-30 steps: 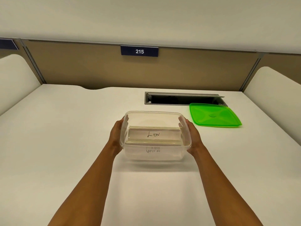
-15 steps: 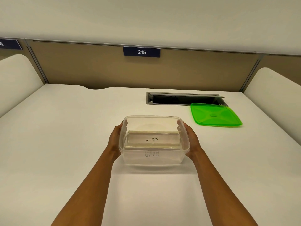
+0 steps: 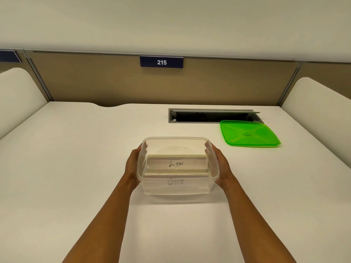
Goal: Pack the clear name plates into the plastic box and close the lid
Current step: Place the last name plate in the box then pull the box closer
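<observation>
The left hand [image 3: 133, 166] and right hand [image 3: 221, 164] grip the box [image 3: 176, 187] by its ends; the plates [image 3: 176, 164] lie stacked inside, with the lid [image 3: 248, 133] well apart on the counter [image 3: 76, 168]. Tilting the box could shift the loose plates and foul the lid's seating.

plastic box [image 3: 178, 188] top uncovered | green lid [image 3: 248, 133] apart, right-rear | desk slot [image 3: 209, 117] behind

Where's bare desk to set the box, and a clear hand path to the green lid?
Widest bare patch: desk left of the plastic box, to the left divider. Also bare: behind the box up to the partition, and between right hand and green lid, a clear reach. Tight back right: lid abuts the open cable trough.
</observation>
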### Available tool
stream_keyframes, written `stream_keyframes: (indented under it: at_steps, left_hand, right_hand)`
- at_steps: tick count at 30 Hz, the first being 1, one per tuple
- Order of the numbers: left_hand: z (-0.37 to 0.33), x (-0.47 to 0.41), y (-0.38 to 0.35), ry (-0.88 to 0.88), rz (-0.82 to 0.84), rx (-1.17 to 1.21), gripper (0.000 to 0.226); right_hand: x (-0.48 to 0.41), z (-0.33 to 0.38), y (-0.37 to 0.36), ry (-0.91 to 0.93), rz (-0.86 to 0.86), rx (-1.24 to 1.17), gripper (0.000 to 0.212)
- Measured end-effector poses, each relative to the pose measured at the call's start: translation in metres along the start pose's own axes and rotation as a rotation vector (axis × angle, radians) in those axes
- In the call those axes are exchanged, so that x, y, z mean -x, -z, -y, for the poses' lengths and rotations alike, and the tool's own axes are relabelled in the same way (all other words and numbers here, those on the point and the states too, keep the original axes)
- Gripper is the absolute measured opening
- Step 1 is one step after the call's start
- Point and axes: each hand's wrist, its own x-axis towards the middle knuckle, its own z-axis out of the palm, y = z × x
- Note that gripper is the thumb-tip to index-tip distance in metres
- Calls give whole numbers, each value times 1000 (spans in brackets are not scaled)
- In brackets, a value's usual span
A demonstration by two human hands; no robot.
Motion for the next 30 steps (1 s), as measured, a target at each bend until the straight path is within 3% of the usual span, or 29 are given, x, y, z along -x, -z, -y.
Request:
stream_keyframes:
  at_steps: [2,5,12,17,21,30]
  left_hand:
    - [0,1,-1,-6,22,36,32]
    - [1,3,-2,-41,31,80,34]
    - [-3,8,4,-125,-174,-79,34]
    - [-7,14,4,-153,-263,-204,21]
    - [-15,18,-3,-168,-309,-311,39]
    - [-23,22,-25,-204,-451,-492,55]
  right_hand:
    - [-2,-1,1,7,47,4,47]
    - [-2,-2,4,9,-43,47,45]
    - [-3,-3,8,-19,-69,102,53]
    - [1,-3,11,-35,-56,98,50]
    - [6,3,12,-27,-41,157,38]
    - [13,18,19,-12,0,243,43]
